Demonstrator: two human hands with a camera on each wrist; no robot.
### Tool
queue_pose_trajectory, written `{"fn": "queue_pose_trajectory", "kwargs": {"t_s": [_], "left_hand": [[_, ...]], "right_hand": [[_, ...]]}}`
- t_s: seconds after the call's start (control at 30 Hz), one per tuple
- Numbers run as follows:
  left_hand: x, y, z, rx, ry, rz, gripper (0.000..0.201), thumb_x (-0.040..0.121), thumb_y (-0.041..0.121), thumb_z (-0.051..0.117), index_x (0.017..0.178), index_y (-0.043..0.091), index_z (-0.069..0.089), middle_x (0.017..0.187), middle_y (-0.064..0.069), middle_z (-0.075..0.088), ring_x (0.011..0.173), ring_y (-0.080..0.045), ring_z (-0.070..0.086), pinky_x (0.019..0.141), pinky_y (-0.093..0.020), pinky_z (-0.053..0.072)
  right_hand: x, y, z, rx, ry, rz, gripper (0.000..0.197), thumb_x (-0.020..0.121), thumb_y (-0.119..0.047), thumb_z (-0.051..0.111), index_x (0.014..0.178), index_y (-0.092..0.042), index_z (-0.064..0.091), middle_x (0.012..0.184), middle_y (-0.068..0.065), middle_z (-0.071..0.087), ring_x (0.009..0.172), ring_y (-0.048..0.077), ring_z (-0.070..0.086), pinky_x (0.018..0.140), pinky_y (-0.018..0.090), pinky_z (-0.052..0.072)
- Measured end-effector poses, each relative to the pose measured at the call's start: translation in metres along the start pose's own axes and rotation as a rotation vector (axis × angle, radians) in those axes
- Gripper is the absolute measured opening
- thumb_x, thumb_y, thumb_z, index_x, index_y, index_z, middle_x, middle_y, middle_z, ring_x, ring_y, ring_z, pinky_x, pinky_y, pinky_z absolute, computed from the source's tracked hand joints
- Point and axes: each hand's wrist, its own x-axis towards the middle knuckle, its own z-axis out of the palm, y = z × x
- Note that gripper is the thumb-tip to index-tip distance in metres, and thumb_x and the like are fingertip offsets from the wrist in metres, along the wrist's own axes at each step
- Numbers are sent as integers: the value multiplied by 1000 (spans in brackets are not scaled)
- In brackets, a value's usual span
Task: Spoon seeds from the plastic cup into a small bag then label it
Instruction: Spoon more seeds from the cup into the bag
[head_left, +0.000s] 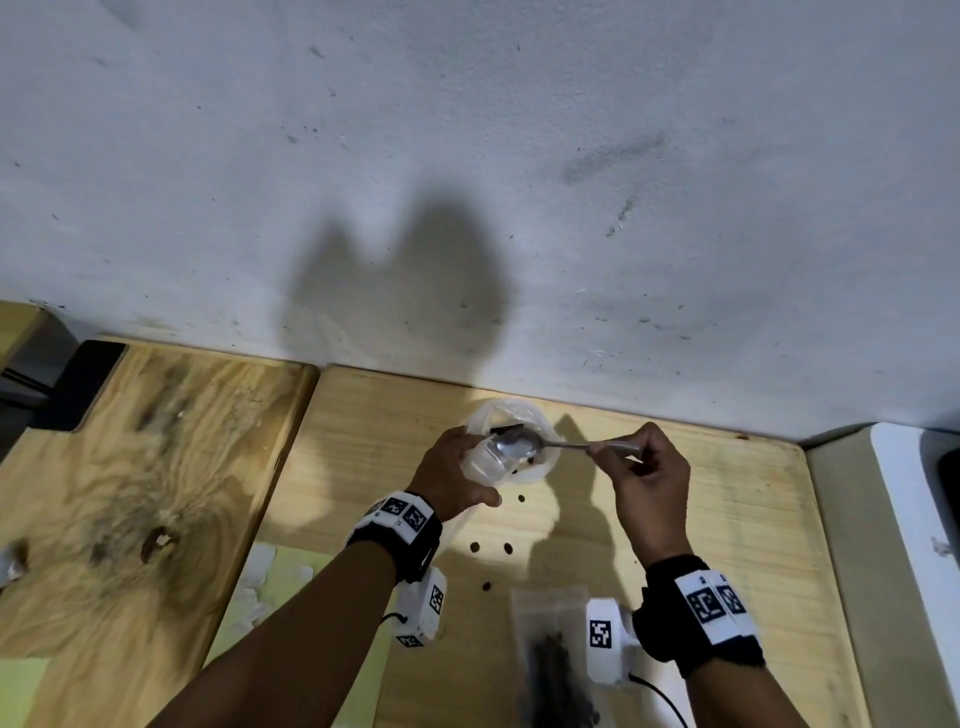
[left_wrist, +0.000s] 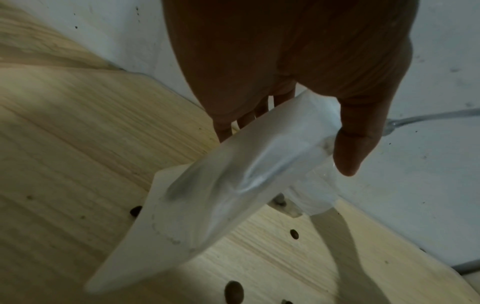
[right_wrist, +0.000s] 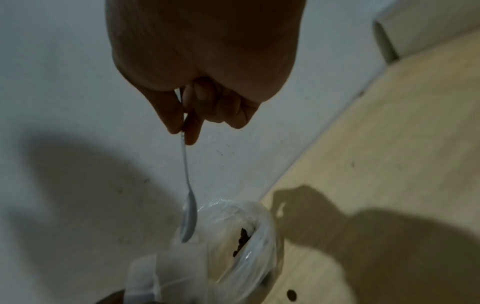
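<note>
The left hand (head_left: 451, 470) gripped the plastic cup (head_left: 519, 441) and the small bag (left_wrist: 207, 197) together, above the bench (head_left: 701, 519) near the wall. The right hand (head_left: 647, 475) pinched the spoon (head_left: 519, 444) by its handle, bowl at the cup's mouth. Dark seeds (right_wrist: 242, 239) clung inside. The likely risk was spillage: the limp bag's mouth could fold shut, or a tilted spoon could shed seeds onto the bench.
</note>
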Motion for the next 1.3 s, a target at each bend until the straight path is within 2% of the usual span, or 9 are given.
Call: {"fn": "queue_pose_trajectory", "kwargs": {"t_s": [0.17,0.27,0.4,0.53,0.63,0.87,1.0,1.2,1.3], "left_hand": [[-2,-1,-3,-26,22,12,81,56,17,91,129,17,56,129,9,43,117,-15,49,93,-26,42],[-5,1,-3,-9,58,83,81,56,16,91,129,18,58,136,8,40,119,-10,46,93,-23,39],[-8,4,-2,40,94,272,80,54,17,90,127,21,61,135,5,45,116,-14,53,92,-22,46],[-6,3,-3,30,110,308,80,52,17,90,127,20,61,135,6,46,118,-13,53,93,-24,47],[-7,1,-5,43,84,310,81,52,17,91,128,18,60,137,7,44,122,-12,49,97,-29,46],[-6,0,-6,33,9,189,82,57,13,91,132,16,56,134,14,36,123,-1,37,99,-16,31],[-3,-1,-9,5,-22,87,82,58,15,91,132,16,56,133,15,38,121,-2,39,99,-20,33],[0,-1,-14,-104,-57,4,77,60,9,89,129,17,56,127,11,47,117,-11,49,88,-21,39],[0,-1,-15,-162,-56,-37,80,60,7,88,130,19,53,123,6,54,109,-13,53,83,-23,43]], "right_hand": [[3,27,8,-117,195,69,34,77,2,73,63,-12,45,66,11,58,67,33,59,64,31,45],[-1,33,22,-243,209,68,28,80,2,69,67,-6,45,62,4,54,54,19,48,54,14,37],[-2,39,39,-337,207,27,25,81,-2,63,70,-10,42,57,6,53,46,20,41,52,28,39],[-4,39,51,-388,179,26,28,80,-4,62,68,-15,39,56,5,51,47,23,40,51,30,39],[-4,41,53,-319,216,107,27,81,-5,66,68,-5,43,57,5,50,52,20,41,52,15,37],[6,57,54,-134,302,422,21,76,-1,66,69,-7,47,64,5,49,58,24,42,57,30,37],[4,67,59,-14,354,550,30,71,-2,69,64,-13,42,64,7,46,58,23,37,54,33,36],[-5,76,72,69,340,563,20,64,-15,59,74,-1,47,72,11,55,64,23,32,57,35,31],[-4,75,73,79,308,581,16,60,-19,60,68,-12,48,72,9,56,64,23,31,58,36,31]]}}
